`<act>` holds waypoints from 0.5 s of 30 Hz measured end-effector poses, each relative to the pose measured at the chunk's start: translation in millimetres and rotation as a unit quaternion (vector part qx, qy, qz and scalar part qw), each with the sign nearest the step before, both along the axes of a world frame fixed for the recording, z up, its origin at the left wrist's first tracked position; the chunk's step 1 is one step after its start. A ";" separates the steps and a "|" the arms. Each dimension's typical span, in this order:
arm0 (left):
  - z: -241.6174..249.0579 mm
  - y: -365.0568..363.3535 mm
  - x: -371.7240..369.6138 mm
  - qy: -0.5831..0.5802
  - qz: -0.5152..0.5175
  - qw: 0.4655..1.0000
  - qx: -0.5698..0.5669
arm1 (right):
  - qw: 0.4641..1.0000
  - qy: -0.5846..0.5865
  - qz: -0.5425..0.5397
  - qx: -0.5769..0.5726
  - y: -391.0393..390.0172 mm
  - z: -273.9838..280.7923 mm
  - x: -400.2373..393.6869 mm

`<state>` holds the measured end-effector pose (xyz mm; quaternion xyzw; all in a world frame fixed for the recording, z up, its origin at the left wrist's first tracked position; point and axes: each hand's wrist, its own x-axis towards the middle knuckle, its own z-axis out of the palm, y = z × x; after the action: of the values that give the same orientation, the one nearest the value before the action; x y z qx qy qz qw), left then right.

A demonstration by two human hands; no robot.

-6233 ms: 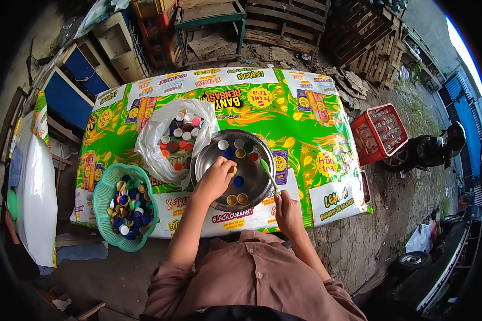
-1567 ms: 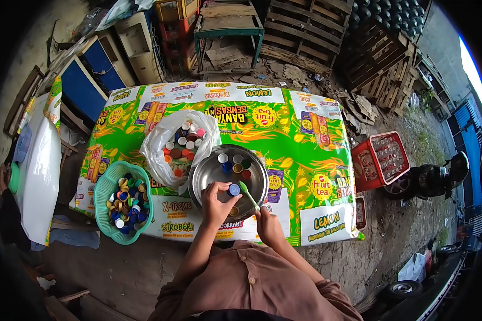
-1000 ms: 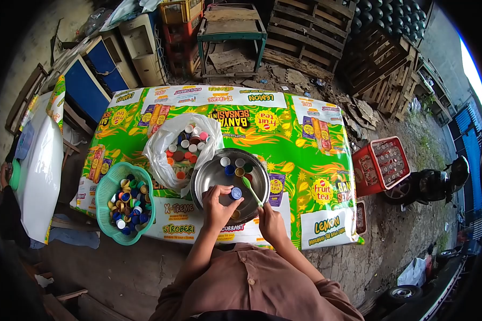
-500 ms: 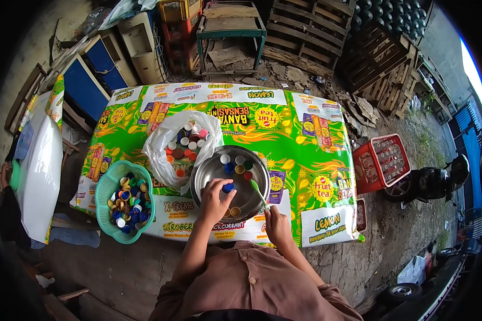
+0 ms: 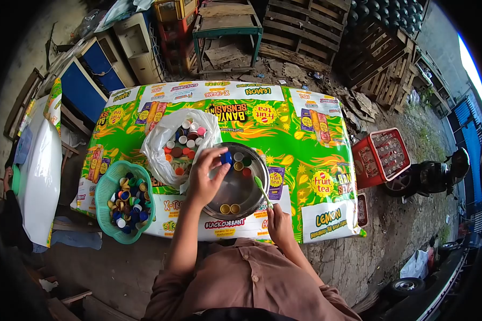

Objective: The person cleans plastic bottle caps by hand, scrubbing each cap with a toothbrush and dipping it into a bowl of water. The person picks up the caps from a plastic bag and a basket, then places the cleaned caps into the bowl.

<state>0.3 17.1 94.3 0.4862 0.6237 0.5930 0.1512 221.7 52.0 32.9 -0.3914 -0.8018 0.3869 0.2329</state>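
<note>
The desk (image 5: 300,155) was the largest thing I had in view, covered in a green and white printed sheet. To its left stood a second table (image 5: 37,179) under a white cover, with a co-worker's hand (image 5: 8,176) at its far edge. On the right, a red crate (image 5: 365,160) filled with bottles stood just beside the desk, near a black scooter (image 5: 431,179).

On the desk's left side I saw the teal basket (image 5: 103,206), heaped with mixed caps. Near it, the white plastic bag (image 5: 154,155) lay open on more caps, close against the left side of the metal bowl (image 5: 262,166).

My left hand (image 5: 208,174) was over the bowl's left side, fingers clamped on a blue cap (image 5: 226,159) above the upper-left part of the bowl; I could not tell whether the cap touched anything below. My right hand (image 5: 280,224) was at the bowl's lower right, fingers closed around a slim green tool (image 5: 263,191), its tip over the right rim.

Inside the bowl, a red cap (image 5: 246,172) lay near pale, green and gold ones, and two gold caps (image 5: 230,208) sat side by side near the bottom.
</note>
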 end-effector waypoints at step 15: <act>-76.8 -31.0 22.5 -0.386 -0.145 0.909 -0.060 | 0.998 0.034 0.055 0.007 -13.0 -1.7 -16.5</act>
<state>22.8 -13.9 17.5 0.2944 0.4735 0.6675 0.4936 205.2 39.0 31.2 -0.3318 -0.8162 0.4067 0.2416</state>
